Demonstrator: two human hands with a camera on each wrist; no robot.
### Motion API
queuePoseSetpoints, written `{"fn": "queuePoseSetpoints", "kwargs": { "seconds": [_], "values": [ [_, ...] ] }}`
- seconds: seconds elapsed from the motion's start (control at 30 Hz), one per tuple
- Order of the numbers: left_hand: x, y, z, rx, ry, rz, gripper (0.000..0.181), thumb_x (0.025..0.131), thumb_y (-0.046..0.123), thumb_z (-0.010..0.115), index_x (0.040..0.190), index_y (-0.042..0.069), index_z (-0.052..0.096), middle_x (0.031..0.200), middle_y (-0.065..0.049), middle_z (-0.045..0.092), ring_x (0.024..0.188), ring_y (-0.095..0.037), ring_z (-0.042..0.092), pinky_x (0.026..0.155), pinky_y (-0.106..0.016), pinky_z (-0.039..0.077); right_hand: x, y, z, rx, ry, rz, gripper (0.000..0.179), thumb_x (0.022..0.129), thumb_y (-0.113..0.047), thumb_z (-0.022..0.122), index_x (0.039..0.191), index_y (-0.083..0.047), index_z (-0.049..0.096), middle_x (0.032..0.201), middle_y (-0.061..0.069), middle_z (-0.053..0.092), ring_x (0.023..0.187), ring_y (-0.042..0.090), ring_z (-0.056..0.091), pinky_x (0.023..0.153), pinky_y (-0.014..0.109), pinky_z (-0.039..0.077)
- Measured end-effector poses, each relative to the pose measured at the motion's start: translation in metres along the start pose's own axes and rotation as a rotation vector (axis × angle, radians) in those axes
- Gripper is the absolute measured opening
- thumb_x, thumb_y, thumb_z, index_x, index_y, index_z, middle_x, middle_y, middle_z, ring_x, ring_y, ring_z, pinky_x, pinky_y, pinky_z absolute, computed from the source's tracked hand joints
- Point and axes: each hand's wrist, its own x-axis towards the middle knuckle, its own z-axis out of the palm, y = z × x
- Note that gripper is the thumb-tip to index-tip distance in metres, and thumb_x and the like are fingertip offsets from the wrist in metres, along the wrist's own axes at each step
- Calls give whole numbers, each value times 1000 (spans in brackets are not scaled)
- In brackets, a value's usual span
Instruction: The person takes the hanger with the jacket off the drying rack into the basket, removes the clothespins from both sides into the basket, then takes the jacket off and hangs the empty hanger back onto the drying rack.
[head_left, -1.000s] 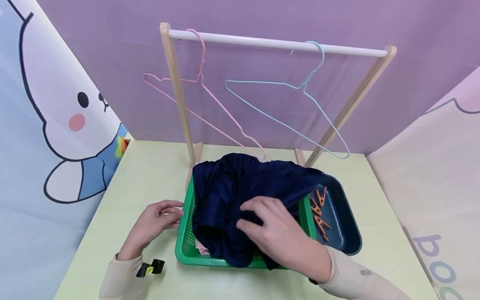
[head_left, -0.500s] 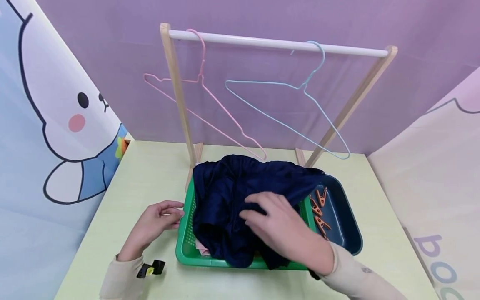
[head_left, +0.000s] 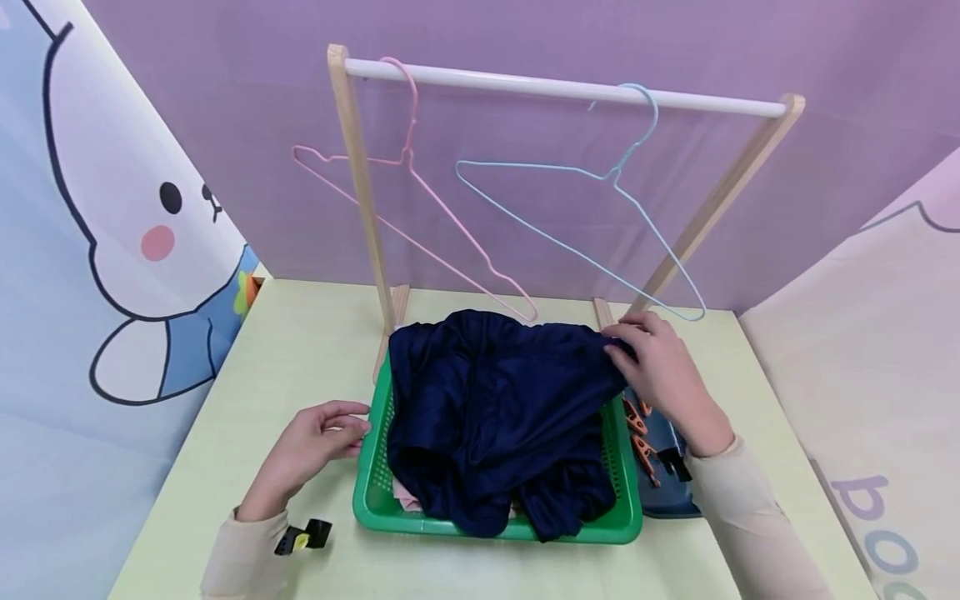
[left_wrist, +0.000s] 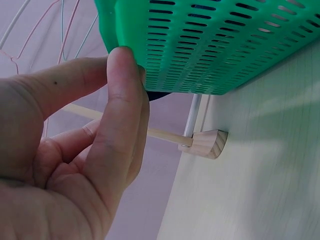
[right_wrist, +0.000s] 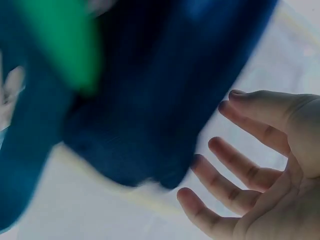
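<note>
A navy blue garment (head_left: 495,392) lies bunched in the green plastic basket (head_left: 420,523), one end spread over the back right corner and a fold over the front rim. At that right end is my right hand (head_left: 663,367), thumb and forefinger on either side of the fabric; the right wrist view shows its fingers (right_wrist: 235,192) spread and relaxed beside the dark cloth. My left hand (head_left: 315,437) pinches the basket's left rim between thumb and fingertips, seen close up against the slotted wall (left_wrist: 200,40) in the left wrist view.
Behind the basket stands a wooden rack with a white rail (head_left: 517,83), bearing a pink hanger (head_left: 450,221) and a light blue hanger (head_left: 570,250). A dark blue tray (head_left: 671,500) with orange clips (head_left: 643,454) sits right of the basket, partly under my right arm.
My right hand has moved right and back, from over the garment's middle to its right end. The left hand has stayed at the basket's rim.
</note>
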Motion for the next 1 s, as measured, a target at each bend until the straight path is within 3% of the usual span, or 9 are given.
{"fn": "queuePoseSetpoints", "kwargs": {
  "seconds": [0.23, 0.37, 0.5, 0.6, 0.67, 0.73, 0.83, 0.93, 1.0],
  "values": [
    [0, 1, 0, -4, -11, 0, 38, 99, 7, 63, 132, -9, 55, 104, -16, 67, 88, -26, 71, 78, -38, 60, -22, 38, -5, 17, -80, 255, 24, 92, -8, 71, 110, 8, 69, 111, 29, 60, 106, 45, 52, 90, 59, 43],
    [-1, 1, -1, 0, -11, -1, 39, 98, 8, 63, 132, -9, 55, 104, -16, 67, 88, -26, 71, 77, -37, 61, -27, 51, -8, 31, -146, 353, 31, 96, -17, 67, 108, 12, 69, 111, 32, 62, 107, 46, 52, 90, 61, 43],
    [0, 0, -2, -5, -8, -4, 38, 98, 7, 63, 132, -9, 55, 104, -16, 67, 88, -26, 71, 77, -38, 61, -29, 64, -9, 59, -259, 422, 32, 99, -23, 64, 99, 8, 74, 97, 23, 70, 86, 36, 62, 77, 53, 51],
    [1, 0, -2, -7, -7, -2, 37, 98, 6, 63, 131, -9, 55, 104, -17, 67, 87, -26, 71, 78, -39, 60, -30, 71, -8, 82, -310, 458, 27, 99, -21, 63, 87, 0, 75, 73, 9, 66, 63, 24, 56, 61, 40, 46],
    [1, 0, -1, -3, -8, 1, 37, 98, 6, 63, 131, -9, 56, 103, -17, 67, 87, -26, 71, 78, -39, 60, -31, 73, -7, 88, -295, 454, 24, 98, -16, 64, 80, -4, 73, 68, 3, 60, 58, 20, 49, 57, 36, 39],
    [2, 0, -1, 2, -10, 5, 37, 98, 6, 63, 130, -9, 56, 103, -17, 67, 86, -26, 71, 77, -39, 61, -30, 71, -5, 94, -241, 423, 21, 96, -11, 65, 77, -4, 71, 69, 6, 61, 61, 24, 51, 59, 38, 40],
    [2, 0, -1, 8, -10, 8, 37, 98, 6, 63, 130, -9, 56, 103, -17, 67, 86, -27, 71, 76, -37, 61, -28, 60, -6, 85, -123, 366, 14, 92, -7, 69, 80, 0, 73, 87, 18, 68, 81, 35, 58, 71, 50, 47],
    [2, 1, -2, 10, -9, 8, 37, 98, 6, 63, 130, -9, 56, 103, -17, 67, 86, -27, 71, 75, -35, 61, -22, 38, -9, 74, -19, 308, 9, 89, -4, 72, 86, 4, 74, 104, 26, 66, 102, 43, 56, 86, 59, 45],
    [2, 1, -2, 12, -9, 7, 37, 98, 6, 63, 130, -9, 56, 103, -17, 67, 86, -27, 71, 75, -34, 61, -18, 21, -12, 70, 35, 254, 7, 86, -2, 74, 86, 5, 74, 105, 27, 65, 103, 42, 56, 88, 58, 45]
  ]
}}
